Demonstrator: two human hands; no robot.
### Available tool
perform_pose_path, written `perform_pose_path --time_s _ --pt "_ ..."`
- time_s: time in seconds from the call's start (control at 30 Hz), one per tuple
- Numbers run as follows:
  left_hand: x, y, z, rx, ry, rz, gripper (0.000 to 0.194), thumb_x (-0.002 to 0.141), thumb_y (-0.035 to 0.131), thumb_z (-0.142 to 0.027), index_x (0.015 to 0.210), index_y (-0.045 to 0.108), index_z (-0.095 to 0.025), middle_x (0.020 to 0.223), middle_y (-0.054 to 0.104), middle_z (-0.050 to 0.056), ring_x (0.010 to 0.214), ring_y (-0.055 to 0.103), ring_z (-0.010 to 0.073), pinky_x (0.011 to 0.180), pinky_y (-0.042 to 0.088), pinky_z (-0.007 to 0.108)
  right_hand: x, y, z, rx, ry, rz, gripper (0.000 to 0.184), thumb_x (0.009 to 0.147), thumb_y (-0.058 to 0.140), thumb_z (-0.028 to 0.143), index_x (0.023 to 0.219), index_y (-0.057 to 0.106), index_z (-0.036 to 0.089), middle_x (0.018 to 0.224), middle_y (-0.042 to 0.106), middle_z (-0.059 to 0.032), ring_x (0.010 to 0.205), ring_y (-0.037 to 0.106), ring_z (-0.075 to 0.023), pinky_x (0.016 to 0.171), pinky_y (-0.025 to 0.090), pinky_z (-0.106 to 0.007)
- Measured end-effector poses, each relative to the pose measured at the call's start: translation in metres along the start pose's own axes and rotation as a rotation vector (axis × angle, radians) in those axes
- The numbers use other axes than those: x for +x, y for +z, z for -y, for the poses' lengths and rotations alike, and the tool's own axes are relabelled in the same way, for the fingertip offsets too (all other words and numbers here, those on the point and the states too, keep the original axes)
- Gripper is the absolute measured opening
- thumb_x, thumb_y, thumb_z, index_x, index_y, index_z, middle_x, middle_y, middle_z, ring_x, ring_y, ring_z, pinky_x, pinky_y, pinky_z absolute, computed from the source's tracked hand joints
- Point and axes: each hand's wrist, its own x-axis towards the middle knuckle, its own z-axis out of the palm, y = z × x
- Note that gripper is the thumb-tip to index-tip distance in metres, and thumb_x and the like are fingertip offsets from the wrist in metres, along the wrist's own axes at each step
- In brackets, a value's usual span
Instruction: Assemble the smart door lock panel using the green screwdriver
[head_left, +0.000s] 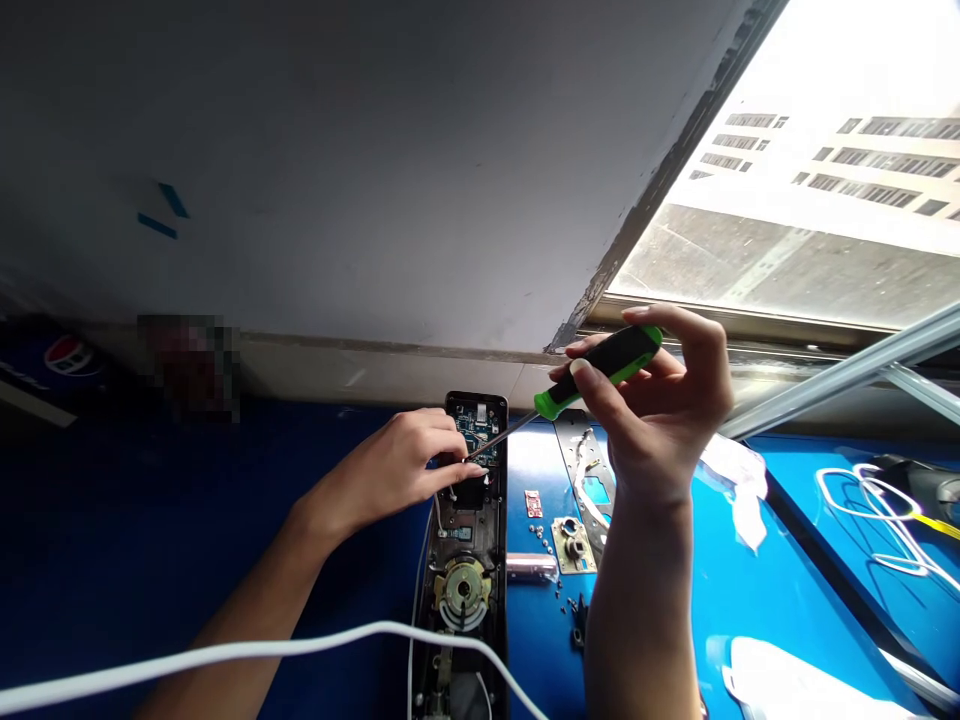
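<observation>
My right hand (660, 400) is closed around the black and green handle of a screwdriver (604, 368), held at a slant. Its thin shaft runs down to the left, with the tip close to my left fingertips. My left hand (409, 455) reaches over a long, open black housing (501, 500), its thumb and fingers pinched together; whatever they hold is hidden. A circuit board (484, 415) sits at the housing's far end. Nearer to me inside it is a round metal mechanism (463, 592). The screwdriver tip's exact contact point cannot be made out.
Right of the housing lie a small red board (533, 503), loose screws (540, 530), a square metal plate (574, 548) and a pinkish cylinder (531, 568). A white cable (300, 648) crosses the foreground. A metal frame bar (832, 375) stands at the right by the window.
</observation>
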Motion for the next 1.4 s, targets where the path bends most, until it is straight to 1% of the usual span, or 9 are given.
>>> perform_pose_path --time_s 0.4,0.53,0.67,0.77,0.87,1.03,1.13,1.23,1.4 --pt "-0.001 -0.002 -0.002 0.077 0.044 0.055 0.017 0.1 0.069 -0.026 0.086 0.073 -0.017 0.086 0.068 0.002 0.081 0.062 0.017 0.073 0.044 0.028 0.0 -0.003 0.017 0.063 0.086 0.153 0.047 0.089 0.071 0.013 0.132 0.06 0.029 0.109 0.076 -0.004 0.096 0.078 -0.0236 0.086 0.071 -0.045" --pt "-0.003 -0.002 -0.001 0.127 0.025 0.106 0.019 0.101 0.068 -0.026 0.084 0.071 -0.016 0.086 0.067 0.002 0.081 0.061 0.0173 0.074 0.043 0.029 0.0 -0.002 0.012 0.118 -0.008 0.2 0.054 0.09 0.071 0.014 0.14 0.058 0.028 0.113 0.076 -0.0056 0.094 0.078 -0.0231 0.08 0.071 -0.042" --pt "-0.003 -0.001 -0.001 0.168 0.008 0.137 0.022 0.101 0.068 -0.028 0.083 0.07 -0.017 0.085 0.065 0.003 0.082 0.06 0.0182 0.075 0.043 0.031 0.001 0.002 0.006 0.146 -0.094 0.246 0.059 0.09 0.072 0.013 0.145 0.056 0.026 0.114 0.076 -0.0076 0.103 0.077 -0.0256 0.079 0.071 -0.041" --pt "-0.003 -0.001 -0.003 0.172 0.017 0.129 0.023 0.101 0.067 -0.029 0.081 0.068 -0.017 0.083 0.065 0.002 0.081 0.059 0.0182 0.075 0.042 0.031 0.001 0.007 0.007 0.125 -0.152 0.208 0.062 0.085 0.078 0.011 0.142 0.058 0.028 0.117 0.074 -0.0074 0.105 0.077 -0.0267 0.078 0.072 -0.04" --pt "-0.003 -0.003 -0.004 0.166 0.02 0.107 0.025 0.103 0.065 -0.029 0.081 0.068 -0.017 0.084 0.065 0.003 0.082 0.059 0.0183 0.076 0.042 0.032 -0.002 0.014 0.009 0.079 -0.132 0.188 0.068 0.085 0.08 0.012 0.144 0.055 0.032 0.12 0.073 -0.0066 0.105 0.077 -0.0268 0.083 0.072 -0.042" --pt "-0.008 -0.016 -0.001 0.117 -0.089 0.075 0.023 0.097 0.071 -0.044 0.102 0.07 -0.021 0.097 0.069 0.003 0.09 0.063 0.0204 0.08 0.046 0.032 -0.005 0.02 0.009 0.027 -0.134 0.17 0.071 0.087 0.077 0.011 0.149 0.053 0.037 0.148 0.062 -0.0087 0.106 0.078 -0.0266 0.086 0.071 -0.042" --pt "-0.012 -0.027 0.001 0.095 -0.231 0.106 0.032 0.093 0.072 -0.05 0.113 0.064 -0.026 0.101 0.069 0.002 0.091 0.065 0.0222 0.077 0.047 0.032 -0.007 0.023 0.007 0.018 -0.178 0.176 0.073 0.085 0.079 0.008 0.148 0.056 0.035 0.141 0.068 -0.0075 0.104 0.078 -0.0256 0.087 0.071 -0.042" --pt "-0.014 -0.03 0.003 0.064 -0.331 0.165 0.026 0.093 0.068 -0.046 0.108 0.058 -0.027 0.099 0.069 0.001 0.088 0.066 0.0218 0.073 0.046 0.031 -0.009 0.029 0.006 0.004 -0.195 0.225 0.069 0.087 0.075 0.008 0.148 0.057 0.035 0.138 0.071 -0.005 0.104 0.077 -0.0227 0.087 0.071 -0.04" --pt "-0.013 -0.022 0.007 -0.004 -0.334 0.164 0.024 0.088 0.067 -0.04 0.107 0.06 -0.027 0.095 0.072 0.001 0.084 0.068 0.0228 0.071 0.047 0.031 -0.011 0.039 0.006 0.027 -0.213 0.287 0.065 0.09 0.073 0.007 0.148 0.057 0.033 0.134 0.073 -0.0036 0.102 0.078 -0.0197 0.089 0.07 -0.037"
